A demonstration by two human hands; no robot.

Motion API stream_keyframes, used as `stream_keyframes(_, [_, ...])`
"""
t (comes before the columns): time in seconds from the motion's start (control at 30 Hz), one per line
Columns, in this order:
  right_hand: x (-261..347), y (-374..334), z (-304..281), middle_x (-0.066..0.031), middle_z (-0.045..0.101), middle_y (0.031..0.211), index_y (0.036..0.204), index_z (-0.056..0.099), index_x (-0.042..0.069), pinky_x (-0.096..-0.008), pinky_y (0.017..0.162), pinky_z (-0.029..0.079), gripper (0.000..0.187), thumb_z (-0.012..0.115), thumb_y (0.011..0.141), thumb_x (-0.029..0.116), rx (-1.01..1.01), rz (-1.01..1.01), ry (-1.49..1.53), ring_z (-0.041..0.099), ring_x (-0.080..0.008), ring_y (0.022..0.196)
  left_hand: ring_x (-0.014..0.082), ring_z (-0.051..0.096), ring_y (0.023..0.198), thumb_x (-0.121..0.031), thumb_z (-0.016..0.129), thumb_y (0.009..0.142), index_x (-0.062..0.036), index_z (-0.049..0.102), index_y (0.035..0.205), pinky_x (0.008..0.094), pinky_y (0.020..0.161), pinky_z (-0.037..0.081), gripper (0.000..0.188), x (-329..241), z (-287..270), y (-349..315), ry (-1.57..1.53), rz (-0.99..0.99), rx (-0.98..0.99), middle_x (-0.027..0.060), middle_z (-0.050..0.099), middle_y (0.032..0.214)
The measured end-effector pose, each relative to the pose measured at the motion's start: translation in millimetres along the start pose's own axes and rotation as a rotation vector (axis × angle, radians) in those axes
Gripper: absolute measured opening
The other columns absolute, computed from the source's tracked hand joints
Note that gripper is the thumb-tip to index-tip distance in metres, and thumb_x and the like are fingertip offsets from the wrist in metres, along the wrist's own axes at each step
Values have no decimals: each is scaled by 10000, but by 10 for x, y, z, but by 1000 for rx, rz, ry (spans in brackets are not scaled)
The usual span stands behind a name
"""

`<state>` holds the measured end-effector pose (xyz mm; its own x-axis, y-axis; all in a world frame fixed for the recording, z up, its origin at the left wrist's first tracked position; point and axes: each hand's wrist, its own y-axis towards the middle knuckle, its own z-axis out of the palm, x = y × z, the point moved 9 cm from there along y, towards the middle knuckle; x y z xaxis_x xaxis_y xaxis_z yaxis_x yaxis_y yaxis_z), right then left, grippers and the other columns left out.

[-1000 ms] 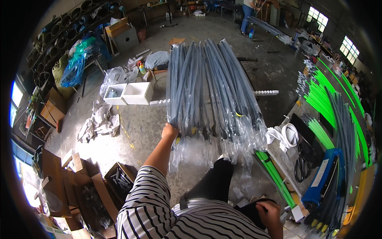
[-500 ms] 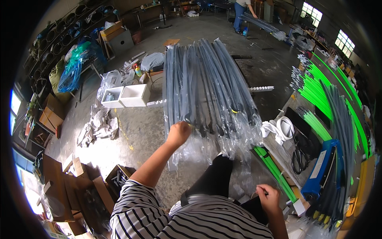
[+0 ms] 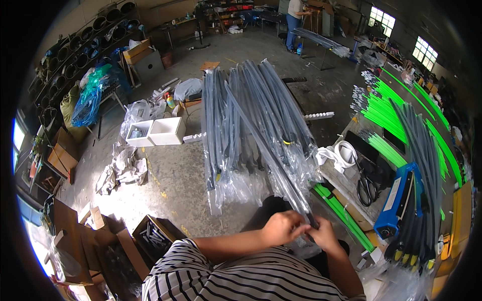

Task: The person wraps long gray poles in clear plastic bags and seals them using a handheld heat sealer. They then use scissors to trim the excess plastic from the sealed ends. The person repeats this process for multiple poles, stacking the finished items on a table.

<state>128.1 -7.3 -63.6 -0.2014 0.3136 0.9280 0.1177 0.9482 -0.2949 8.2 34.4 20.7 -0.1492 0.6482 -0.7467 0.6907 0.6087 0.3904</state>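
Note:
A long dark grey rod in a clear plastic sleeve (image 3: 266, 145) slants from the pile down toward me. My right hand (image 3: 324, 235) closes around its near end, by a dark tip. My left hand (image 3: 286, 228) is right beside it, slightly blurred, its fingers drawn together at the rod's end; what they pinch is hidden. Crumpled clear plastic shows below both hands. Beyond them, more sleeved grey rods (image 3: 215, 125) lie side by side on a low support, some with black or yellow ends toward me.
At right, a bench holds scissors (image 3: 367, 189), white cloth strips (image 3: 339, 156), a blue heat-sealer-like device (image 3: 399, 200) and bundles of green rods (image 3: 386, 110). White bins (image 3: 168, 131) stand left of the pile; open cardboard boxes (image 3: 113, 246) are at lower left. A person (image 3: 293, 22) stands far back.
My left hand has moved from the pile down and right to meet my right hand, which has risen slightly. One sleeved rod now slants across the pile to my hands.

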Motion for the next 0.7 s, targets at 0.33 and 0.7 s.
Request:
stream_keyframes(0.33, [-76,-1834,-703,-100,622,783,945,629,71,-298,608,472,214,620,732,91,-522,-206,-761,594,-230,657,225,582,797,-348,482,854,69,463,1014,317,691,468,446,1919,-1097,382,-1255,-492,-791,136,575,913])
stream_keyframes(0.7, [-141,-2127,-754,-138,585,763,996,576,27,-340,575,455,437,633,563,9,-661,-546,-986,569,-271,652,202,579,719,-91,560,808,26,564,864,331,694,478,130,1301,-373,452,-1413,-527,-542,99,598,803])
